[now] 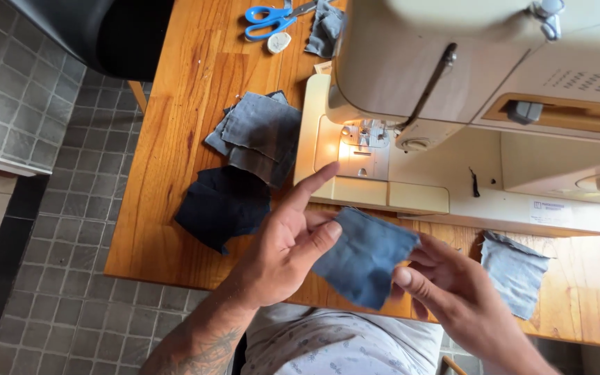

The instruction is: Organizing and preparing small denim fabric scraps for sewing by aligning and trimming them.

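Fingers of the left hand (282, 253) pinch one edge of a blue denim square (366, 257), thumb on top, forefinger pointing free; the right hand (453, 292) grips the opposite edge between thumb and fingertips. The square hangs in the air just above the wooden table (175, 125) near its front edge, ahead of the sewing machine (453, 104). Its cloth is faded mid-blue, slightly folded. Open tabletop lies left, beside the dark patches (223, 205) and grey patches (258, 135); another patch (515, 271) lies right.
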